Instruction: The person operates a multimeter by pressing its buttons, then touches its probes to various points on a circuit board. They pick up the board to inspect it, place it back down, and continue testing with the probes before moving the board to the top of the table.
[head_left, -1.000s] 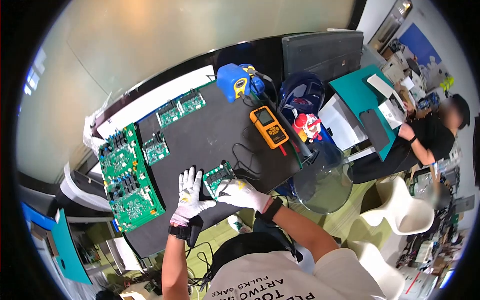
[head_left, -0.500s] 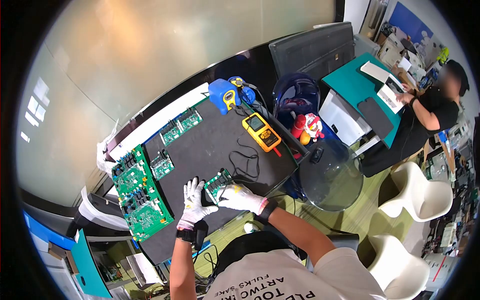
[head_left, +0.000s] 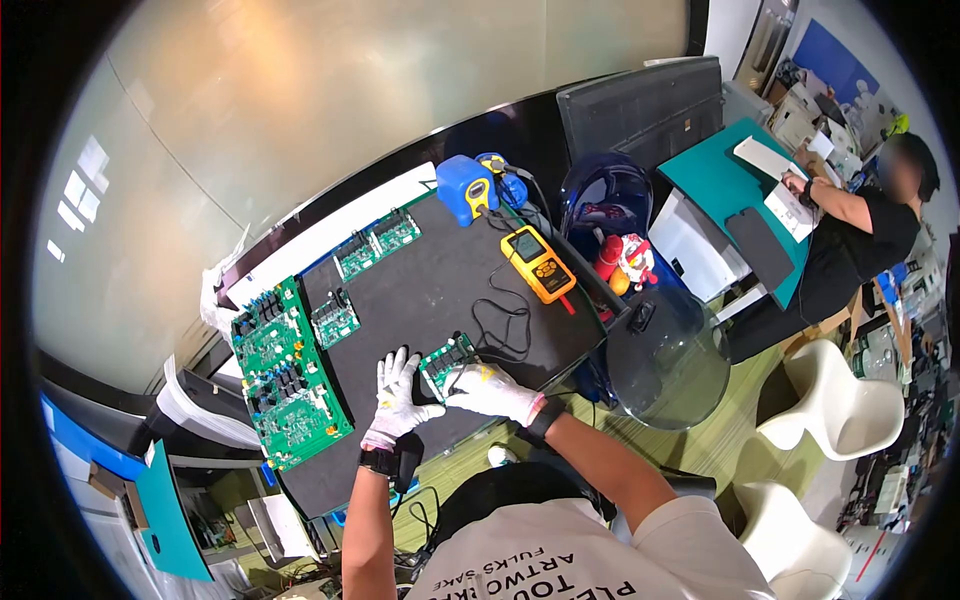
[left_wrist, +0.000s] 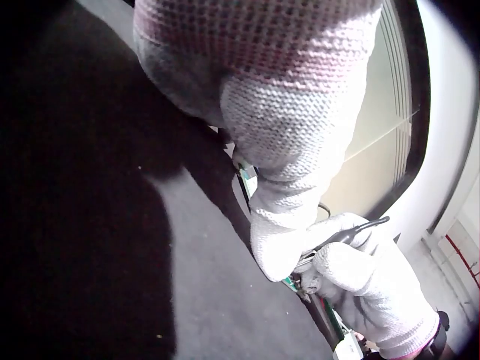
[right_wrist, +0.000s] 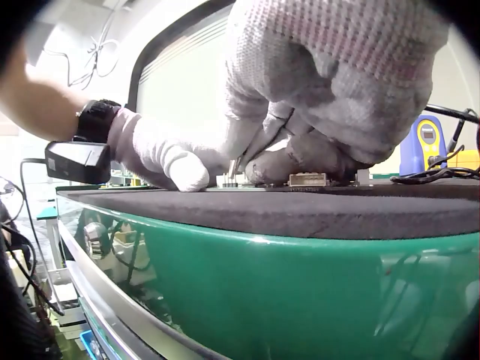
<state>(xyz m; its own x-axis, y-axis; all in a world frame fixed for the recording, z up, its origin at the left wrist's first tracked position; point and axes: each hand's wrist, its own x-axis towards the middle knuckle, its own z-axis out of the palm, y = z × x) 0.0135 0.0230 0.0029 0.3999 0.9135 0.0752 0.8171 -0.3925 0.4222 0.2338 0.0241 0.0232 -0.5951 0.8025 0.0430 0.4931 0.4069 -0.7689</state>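
Observation:
A small green circuit board (head_left: 443, 360) lies on the dark mat near the front edge, with black components along it. My gloved right hand (head_left: 490, 390) bends over its right side and pinches slim dark tweezers (left_wrist: 349, 234). Their metal tips (right_wrist: 234, 168) point down at the board in the right wrist view. To the board's left, my gloved left hand (head_left: 397, 398) rests with fingers spread and straight, its thumb reaching toward the board's near edge. In the left wrist view the left hand (left_wrist: 289, 142) covers much of the board.
Large green boards (head_left: 293, 375) lie at the left, with a smaller board (head_left: 335, 320) beside them and more boards (head_left: 378, 245) behind. An orange meter (head_left: 538, 265), a black cable (head_left: 505, 325) and a blue soldering station (head_left: 466, 188) occupy the right. Another person (head_left: 870, 220) sits at a far table.
The view shifts as the head moves. Both hands stay around the small board, the right hand still bent over it, the left still spread beside it.

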